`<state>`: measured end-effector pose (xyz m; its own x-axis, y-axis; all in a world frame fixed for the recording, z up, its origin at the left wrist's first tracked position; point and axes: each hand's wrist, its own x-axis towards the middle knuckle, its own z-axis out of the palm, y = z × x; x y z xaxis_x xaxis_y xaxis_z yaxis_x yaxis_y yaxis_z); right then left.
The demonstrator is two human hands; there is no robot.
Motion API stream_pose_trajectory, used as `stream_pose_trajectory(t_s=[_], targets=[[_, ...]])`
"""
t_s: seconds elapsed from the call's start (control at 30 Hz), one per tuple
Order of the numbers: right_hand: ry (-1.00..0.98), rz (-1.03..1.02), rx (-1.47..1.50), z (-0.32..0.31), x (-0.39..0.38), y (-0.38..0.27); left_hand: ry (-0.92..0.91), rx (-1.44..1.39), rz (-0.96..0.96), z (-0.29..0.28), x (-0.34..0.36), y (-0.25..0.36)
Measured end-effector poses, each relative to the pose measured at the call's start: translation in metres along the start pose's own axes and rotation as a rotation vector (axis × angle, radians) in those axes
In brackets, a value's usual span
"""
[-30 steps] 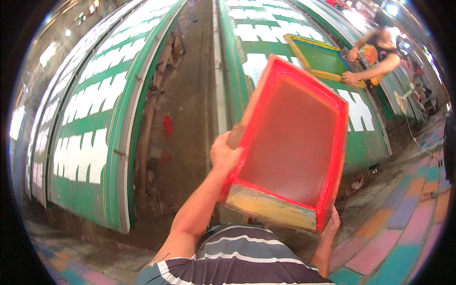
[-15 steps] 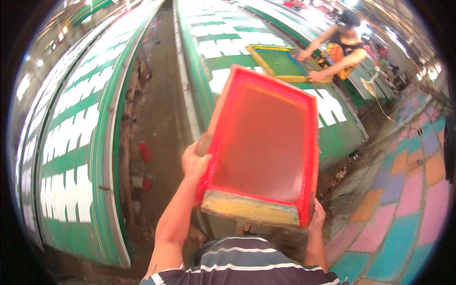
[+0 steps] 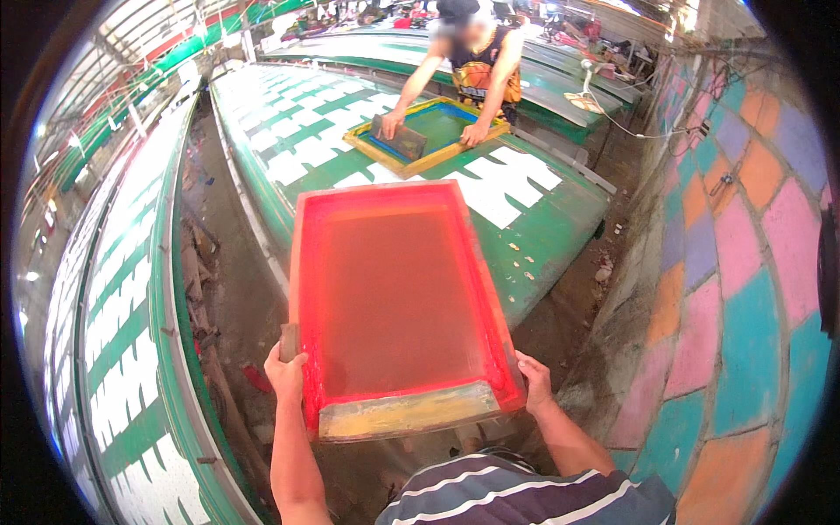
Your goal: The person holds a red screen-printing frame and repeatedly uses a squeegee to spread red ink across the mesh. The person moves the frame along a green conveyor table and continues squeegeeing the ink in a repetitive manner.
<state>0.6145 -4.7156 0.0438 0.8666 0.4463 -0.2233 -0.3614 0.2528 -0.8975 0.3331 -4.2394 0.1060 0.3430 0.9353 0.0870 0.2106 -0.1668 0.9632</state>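
The left grip (image 3: 284, 374) is closed on the left rail of a red-bordered rectangular screen frame (image 3: 398, 297) with a brownish mesh, near a small brown block (image 3: 289, 341); the right grip (image 3: 534, 382) clasps the opposite rail. The frame is held before a long green worktop (image 3: 547, 262); whether they touch cannot be told. Sound handling likely calls for even support, fingers off the glossy border, and clearance from the white flat pieces (image 3: 512, 188). Beyond, a co-worker (image 3: 486, 74) handles a yellow-edged frame (image 3: 459, 152).

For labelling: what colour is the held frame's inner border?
Inner border: bright red; best in head view.
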Motion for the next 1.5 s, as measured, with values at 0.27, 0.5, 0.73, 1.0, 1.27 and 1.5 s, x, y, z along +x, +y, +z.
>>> stream_pose_trajectory(t_s=[0.27, 0.5, 0.73, 1.0, 1.27, 1.5], targets=[[-0.012, 0.012, 0.007, 0.010, 0.019, -0.003, 0.020, -0.058, 0.001, 0.002, 0.013, -0.013], [0.071, 0.051, -0.064, 0.006, 0.017, 0.020, -0.002, -0.034, 0.003, 0.000, 0.024, -0.026], [0.078, -0.003, -0.153, 0.007, 0.020, 0.020, -0.005, 0.038, 0.006, -0.001, 0.028, -0.036], [0.119, -0.018, -0.284, 0.023, 0.016, 0.010, 0.004, 0.146, 0.002, -0.005, 0.030, -0.039], [0.100, -0.049, -0.393, 0.025, 0.020, 0.009, -0.081, 0.197, -0.057, -0.025, 0.034, -0.046], [0.150, 0.139, -0.290, -0.016, 0.036, 0.003, 0.188, -0.233, -0.282, -0.072, 0.007, -0.045]])
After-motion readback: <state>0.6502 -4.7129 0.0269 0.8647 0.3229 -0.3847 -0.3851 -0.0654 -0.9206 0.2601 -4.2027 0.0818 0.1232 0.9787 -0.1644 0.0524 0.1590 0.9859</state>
